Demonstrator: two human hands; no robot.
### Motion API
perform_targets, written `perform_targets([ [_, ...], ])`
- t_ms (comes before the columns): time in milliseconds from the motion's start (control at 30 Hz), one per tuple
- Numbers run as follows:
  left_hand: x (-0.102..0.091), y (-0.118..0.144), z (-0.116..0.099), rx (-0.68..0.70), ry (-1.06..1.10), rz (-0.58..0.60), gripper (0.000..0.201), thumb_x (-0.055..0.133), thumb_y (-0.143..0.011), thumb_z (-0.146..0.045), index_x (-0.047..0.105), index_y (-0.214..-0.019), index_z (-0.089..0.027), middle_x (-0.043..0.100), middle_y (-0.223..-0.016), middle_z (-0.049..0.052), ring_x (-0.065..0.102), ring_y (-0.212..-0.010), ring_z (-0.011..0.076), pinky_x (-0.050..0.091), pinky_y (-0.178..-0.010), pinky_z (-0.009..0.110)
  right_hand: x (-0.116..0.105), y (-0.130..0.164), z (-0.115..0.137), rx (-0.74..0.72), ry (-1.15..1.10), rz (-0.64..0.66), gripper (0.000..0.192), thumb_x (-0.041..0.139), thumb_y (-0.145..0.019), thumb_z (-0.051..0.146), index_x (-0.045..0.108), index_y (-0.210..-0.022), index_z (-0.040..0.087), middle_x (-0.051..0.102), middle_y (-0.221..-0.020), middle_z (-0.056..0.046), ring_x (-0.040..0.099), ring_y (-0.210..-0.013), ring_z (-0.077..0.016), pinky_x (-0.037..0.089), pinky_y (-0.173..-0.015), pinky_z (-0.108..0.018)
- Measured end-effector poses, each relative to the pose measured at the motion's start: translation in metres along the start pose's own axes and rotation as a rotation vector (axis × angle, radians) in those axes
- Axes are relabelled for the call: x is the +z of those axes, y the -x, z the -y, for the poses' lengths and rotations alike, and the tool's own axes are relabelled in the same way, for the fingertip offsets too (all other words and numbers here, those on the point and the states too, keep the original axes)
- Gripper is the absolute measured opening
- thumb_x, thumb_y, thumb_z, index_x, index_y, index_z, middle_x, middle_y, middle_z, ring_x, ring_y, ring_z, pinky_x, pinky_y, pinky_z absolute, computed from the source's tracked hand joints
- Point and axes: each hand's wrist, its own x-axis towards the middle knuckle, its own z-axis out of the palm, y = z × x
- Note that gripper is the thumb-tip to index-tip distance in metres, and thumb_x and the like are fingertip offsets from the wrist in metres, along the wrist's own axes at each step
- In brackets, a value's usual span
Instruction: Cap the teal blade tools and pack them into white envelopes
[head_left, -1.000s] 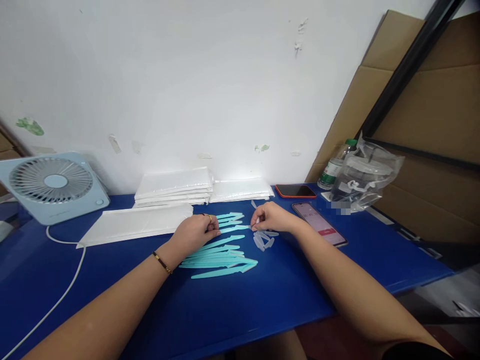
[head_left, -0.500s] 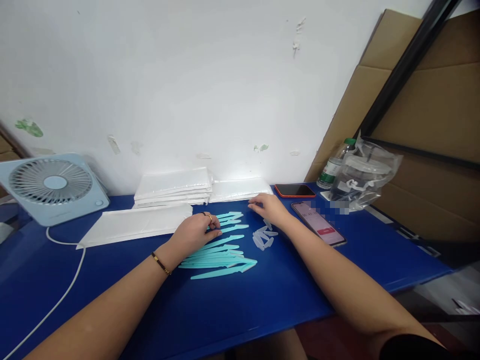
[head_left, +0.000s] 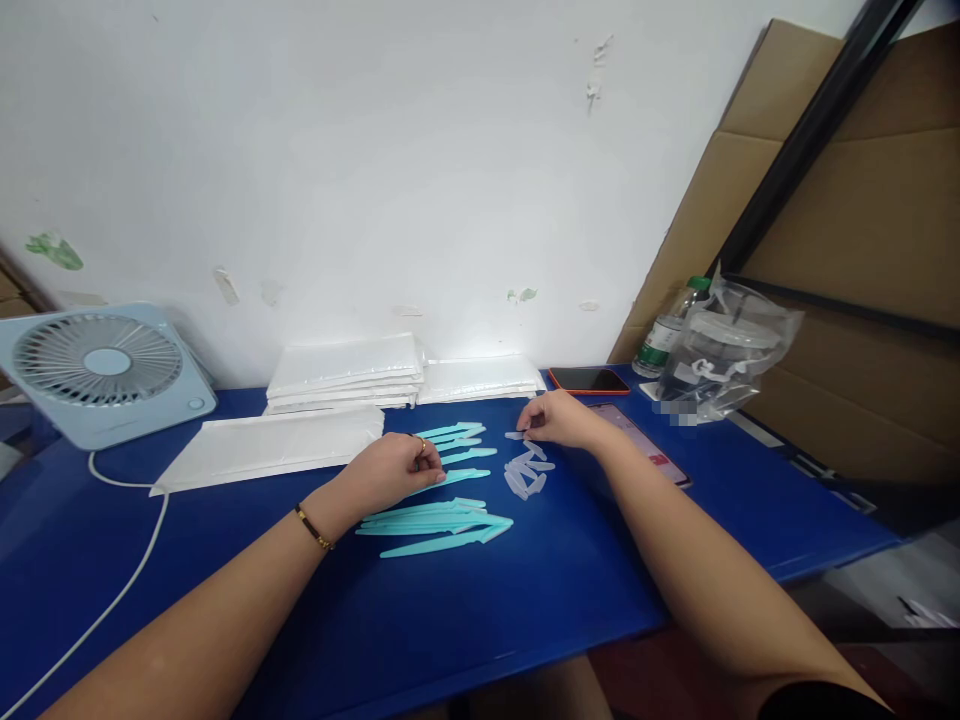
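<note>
Several teal eyebrow razors (head_left: 435, 521) lie fanned out on the blue table, blades pointing right. My left hand (head_left: 397, 468) is over the middle of them, thumb and fingers closed on the handle of one razor (head_left: 471, 474); the fingers partly cover it. To the right is a small heap of clear blade caps (head_left: 523, 474). Just behind that heap, my right hand (head_left: 556, 418) pinches a single clear cap (head_left: 514, 435) between thumb and fingertips. The two hands are apart.
White packets (head_left: 345, 370) are stacked by the wall, with a long white packet (head_left: 277, 447) in front. A blue fan (head_left: 109, 375) with a white cable stands left. Two phones (head_left: 589, 380), a bottle (head_left: 664, 335) and a bagged cup (head_left: 724, 350) are on the right.
My right hand has moved slightly right and toward me and now pinches a clear cap. My left hand has lowered slightly, and one razor is gone from the middle of the fan.
</note>
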Motion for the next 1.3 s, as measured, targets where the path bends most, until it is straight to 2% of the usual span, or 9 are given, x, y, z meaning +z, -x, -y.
perform_targets([
  [200, 0.003, 0.001, 0.001, 0.009, 0.027, 0.032, 0.022, 0.056, -0.074, -0.042, 0.063, -0.073, -0.021, 0.063, -0.068, -0.002, 0.055, -0.06, 0.0116, 0.037, -0.051, 0.021, 0.007, -0.001, 0.011, -0.065, -0.155, 0.122, 0.014, 0.065, -0.065, 0.022, 0.072, -0.077, 0.017, 0.067, -0.065, 0.001, 0.059, -0.057, -0.0106, 0.042, -0.053, -0.018],
  [400, 0.004, -0.001, 0.002, -0.006, 0.05, 0.014, 0.022, 0.052, -0.076, -0.041, 0.062, -0.074, -0.021, 0.063, -0.067, -0.002, 0.055, -0.059, 0.0114, 0.039, -0.051, 0.021, 0.01, 0.0, 0.026, -0.081, -0.172, 0.154, 0.015, 0.068, -0.063, 0.024, 0.071, -0.074, 0.016, 0.065, -0.06, 0.001, 0.055, -0.054, -0.0091, 0.038, -0.049, -0.018],
  [633, 0.008, -0.006, 0.01, -0.029, -0.107, -0.139, 0.021, 0.051, -0.076, -0.039, 0.061, -0.072, -0.022, 0.064, -0.072, -0.001, 0.056, -0.064, 0.0143, 0.039, -0.053, 0.024, 0.007, 0.003, 0.031, -0.139, -0.173, 0.259, 0.014, 0.068, -0.064, 0.024, 0.072, -0.075, 0.017, 0.068, -0.065, 0.001, 0.057, -0.056, -0.0095, 0.039, -0.052, -0.018],
  [733, 0.01, -0.008, 0.01, -0.025, -0.106, -0.165, 0.02, 0.051, -0.077, -0.038, 0.062, -0.075, -0.022, 0.064, -0.075, -0.001, 0.057, -0.067, 0.0145, 0.04, -0.055, 0.024, 0.011, 0.0, 0.034, -0.114, -0.134, 0.152, 0.011, 0.064, -0.067, 0.021, 0.071, -0.075, 0.017, 0.068, -0.067, 0.0, 0.059, -0.059, -0.0101, 0.041, -0.054, -0.018],
  [833, 0.011, -0.009, 0.008, -0.002, -0.073, -0.142, 0.018, 0.052, -0.077, -0.038, 0.062, -0.074, -0.022, 0.063, -0.075, -0.001, 0.057, -0.066, 0.0135, 0.041, -0.056, 0.023, 0.014, -0.004, 0.034, -0.051, -0.085, 0.034, 0.01, 0.062, -0.067, 0.018, 0.07, -0.073, 0.017, 0.068, -0.066, 0.0, 0.06, -0.06, -0.0105, 0.042, -0.056, -0.018],
  [967, 0.013, -0.009, 0.007, 0.042, -0.065, -0.146, 0.019, 0.052, -0.077, -0.037, 0.064, -0.076, -0.022, 0.064, -0.077, -0.001, 0.056, -0.065, 0.0126, 0.041, -0.057, 0.023, 0.013, -0.002, 0.032, -0.058, -0.094, 0.081, 0.01, 0.063, -0.065, 0.017, 0.07, -0.072, 0.017, 0.066, -0.064, 0.001, 0.06, -0.059, -0.0105, 0.042, -0.054, -0.018],
  [1133, 0.015, -0.012, 0.013, 0.036, -0.107, -0.197, 0.024, 0.051, -0.079, -0.038, 0.065, -0.088, -0.021, 0.065, -0.094, 0.001, 0.054, -0.06, 0.0115, 0.041, -0.056, 0.025, 0.011, 0.0, 0.024, -0.014, -0.047, 0.025, 0.015, 0.061, -0.063, 0.015, 0.069, -0.075, 0.017, 0.066, -0.065, 0.0, 0.059, -0.059, -0.0106, 0.042, -0.054, -0.018],
  [1300, 0.013, -0.01, 0.011, 0.054, -0.106, -0.161, 0.025, 0.05, -0.079, -0.036, 0.066, -0.092, -0.022, 0.065, -0.088, 0.002, 0.056, -0.068, 0.0129, 0.043, -0.06, 0.024, 0.013, -0.002, 0.018, 0.003, 0.049, 0.006, 0.023, 0.06, -0.061, 0.012, 0.069, -0.082, 0.017, 0.067, -0.069, -0.001, 0.059, -0.062, -0.0116, 0.04, -0.054, -0.018],
])
